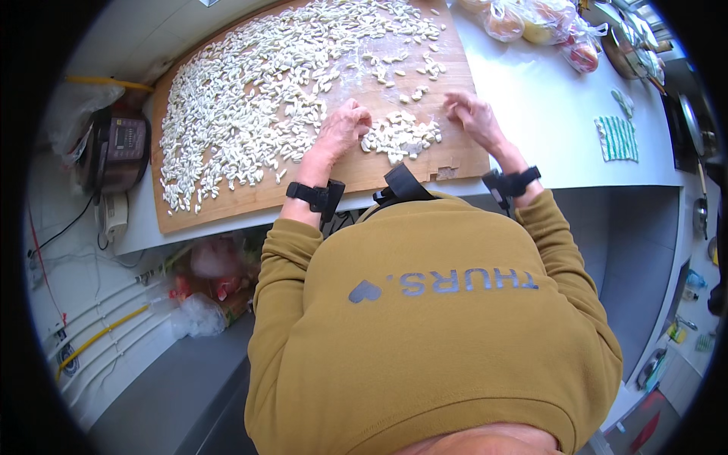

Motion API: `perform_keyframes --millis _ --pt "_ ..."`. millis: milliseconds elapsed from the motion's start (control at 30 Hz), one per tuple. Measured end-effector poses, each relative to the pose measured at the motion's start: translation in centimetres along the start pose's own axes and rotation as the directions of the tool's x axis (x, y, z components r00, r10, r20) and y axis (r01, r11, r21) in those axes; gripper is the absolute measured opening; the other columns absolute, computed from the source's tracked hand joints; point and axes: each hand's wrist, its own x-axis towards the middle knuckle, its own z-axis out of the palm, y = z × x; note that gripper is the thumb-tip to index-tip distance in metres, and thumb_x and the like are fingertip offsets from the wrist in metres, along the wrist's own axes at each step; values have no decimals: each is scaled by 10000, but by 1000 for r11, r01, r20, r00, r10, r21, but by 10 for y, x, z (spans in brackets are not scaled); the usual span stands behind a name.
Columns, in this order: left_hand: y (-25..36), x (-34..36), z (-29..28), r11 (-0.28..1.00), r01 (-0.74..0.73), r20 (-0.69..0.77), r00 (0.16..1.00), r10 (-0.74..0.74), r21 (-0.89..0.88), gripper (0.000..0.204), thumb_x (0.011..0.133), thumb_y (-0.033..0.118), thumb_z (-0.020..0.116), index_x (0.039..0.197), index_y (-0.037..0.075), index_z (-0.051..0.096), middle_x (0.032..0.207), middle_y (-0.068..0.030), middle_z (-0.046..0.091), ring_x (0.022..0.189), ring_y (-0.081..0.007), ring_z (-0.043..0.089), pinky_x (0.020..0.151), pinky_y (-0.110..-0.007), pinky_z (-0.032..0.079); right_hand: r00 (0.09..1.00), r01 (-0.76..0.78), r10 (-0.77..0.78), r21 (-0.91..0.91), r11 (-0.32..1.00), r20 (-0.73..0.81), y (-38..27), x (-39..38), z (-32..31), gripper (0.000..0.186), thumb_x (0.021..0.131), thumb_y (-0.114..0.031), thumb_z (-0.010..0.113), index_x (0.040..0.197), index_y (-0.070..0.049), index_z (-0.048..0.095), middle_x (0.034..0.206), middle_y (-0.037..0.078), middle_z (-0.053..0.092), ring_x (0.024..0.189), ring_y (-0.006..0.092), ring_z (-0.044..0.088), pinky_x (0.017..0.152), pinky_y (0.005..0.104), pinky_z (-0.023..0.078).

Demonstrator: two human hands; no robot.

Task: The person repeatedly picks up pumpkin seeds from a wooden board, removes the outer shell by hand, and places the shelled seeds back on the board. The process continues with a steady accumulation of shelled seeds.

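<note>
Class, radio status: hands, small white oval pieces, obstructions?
Left hand beside small white oval pieces on brown wooden board. Right hand at board's right edge. No visible obstruction; green-white striped cloth off-board.

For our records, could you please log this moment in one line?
left hand: at left edge of small pile | right hand: right of pile | white pieces: spread over wooden board

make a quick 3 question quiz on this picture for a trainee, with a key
1. True or false: the electric cooker stands to the left of the wooden board.
2. Fill in: the small pile of dough pieces lies between the left hand and the ____.
3. The striped cloth on the white counter is: A red and blue; B green and white; C black and yellow?

Key: 1 true; 2 right hand; 3 B.
</note>
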Motion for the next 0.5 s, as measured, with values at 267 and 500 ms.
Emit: perform_keyframes --millis 267,500 --pt "-16 26 2 773 245 -116 918 -379 -585 148 896 73 513 994 17 609 749 -33 621 681 -118 605 646 -243 489 994 -21 20 9 1000 105 -15 9 1 260 898 9 461 1121 0 592 935 73 649 782 115 603 725 255 510" --pt "-8 49 4 987 -104 -547 837 19 -125 276 825 -16 546 1093 -5 612 923 -123 655 866 -229 644 767 -297 514 969 210 -187 -138 968 162 -21 28 34 228 871 5 489 1052 -19 625 889 90 643 812 158 607 750 274 497"
